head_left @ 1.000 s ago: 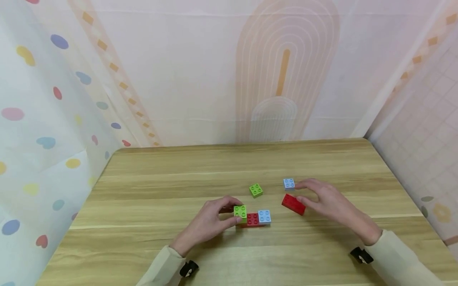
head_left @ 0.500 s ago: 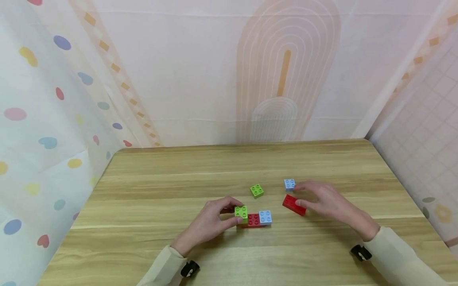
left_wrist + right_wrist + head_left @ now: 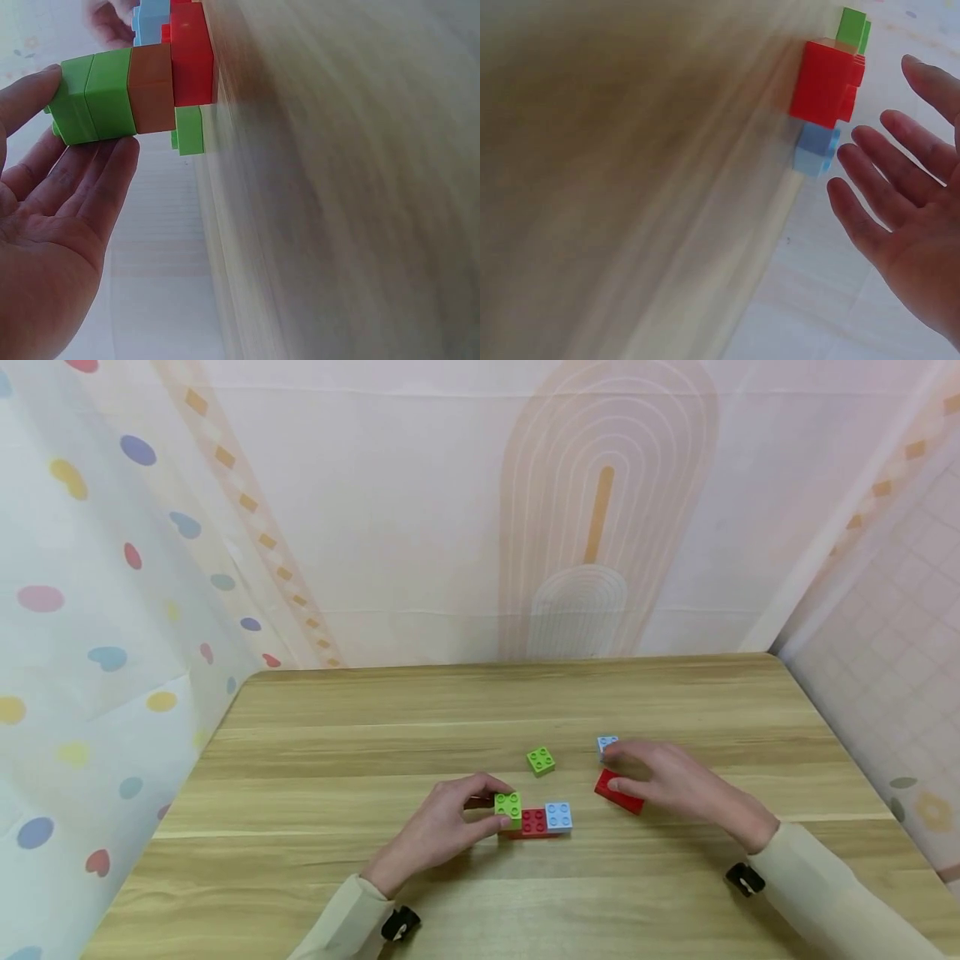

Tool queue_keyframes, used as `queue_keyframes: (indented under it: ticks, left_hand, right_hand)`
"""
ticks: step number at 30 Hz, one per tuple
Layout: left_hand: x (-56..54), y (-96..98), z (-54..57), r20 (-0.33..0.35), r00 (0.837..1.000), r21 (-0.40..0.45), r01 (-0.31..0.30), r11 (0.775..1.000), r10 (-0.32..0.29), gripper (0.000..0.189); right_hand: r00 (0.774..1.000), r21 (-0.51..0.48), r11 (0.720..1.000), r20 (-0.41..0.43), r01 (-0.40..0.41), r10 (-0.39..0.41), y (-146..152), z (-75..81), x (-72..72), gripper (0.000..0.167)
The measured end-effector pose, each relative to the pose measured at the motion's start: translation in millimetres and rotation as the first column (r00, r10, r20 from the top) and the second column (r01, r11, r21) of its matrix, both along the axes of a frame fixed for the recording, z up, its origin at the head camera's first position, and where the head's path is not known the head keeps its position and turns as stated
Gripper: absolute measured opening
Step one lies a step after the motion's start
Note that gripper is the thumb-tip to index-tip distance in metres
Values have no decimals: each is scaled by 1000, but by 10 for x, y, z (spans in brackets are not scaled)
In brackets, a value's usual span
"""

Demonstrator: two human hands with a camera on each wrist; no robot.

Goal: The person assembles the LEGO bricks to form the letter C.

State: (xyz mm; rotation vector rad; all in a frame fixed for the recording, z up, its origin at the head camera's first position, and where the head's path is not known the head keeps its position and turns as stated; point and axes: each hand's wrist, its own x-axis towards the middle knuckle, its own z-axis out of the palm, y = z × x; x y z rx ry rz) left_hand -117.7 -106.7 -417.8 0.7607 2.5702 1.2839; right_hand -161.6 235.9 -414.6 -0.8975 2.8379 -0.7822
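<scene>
At lower centre, the left hand (image 3: 448, 828) still pinches two stacked green square plastic bricks (image 3: 507, 804). Right of centre, the right hand (image 3: 678, 783), fingers apart and holding nothing, sits farther left than before, partly hiding the loose light-blue square plastic brick (image 3: 604, 743).

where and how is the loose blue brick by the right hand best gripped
Probably by its flat left and right walls, as the head camera sees them, with the right hand coming down from above. The blue brick sits studs up, and the red brick lies close to its near side, leaving less room there.
</scene>
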Motion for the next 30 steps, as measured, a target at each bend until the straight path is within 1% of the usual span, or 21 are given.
queue_keyframes:
  ticks: [3, 9, 14, 24, 30]
  left_hand:
    - [3, -1, -5, 2, 1000, 3, 3, 1000, -3, 33]
    - [16, 18, -4, 2, 1000, 3, 3, 1000, -3, 33]
    - [20, 29, 3, 0, 1000, 1, 4, 1000, -4, 33]
    - [24, 35, 10, -12, 1000, -2, 7, 1000, -7, 33]
    - [32, 35, 7, -10, 1000, 5, 9, 1000, -9, 32]
  right_hand:
    - [1000, 0, 1000, -7, -23, 23, -86, 31, -57, 41]
    - [996, 12, 997, 41, -77, 76, -292, 82, -173, 45]
    - [988, -5, 990, 66, -140, 140, -451, 104, -250, 47]
    - [965, 0, 975, 146, -220, 218, -656, 70, -381, 51]
    - [959, -1, 972, 158, -236, 234, -730, 13, -423, 48]
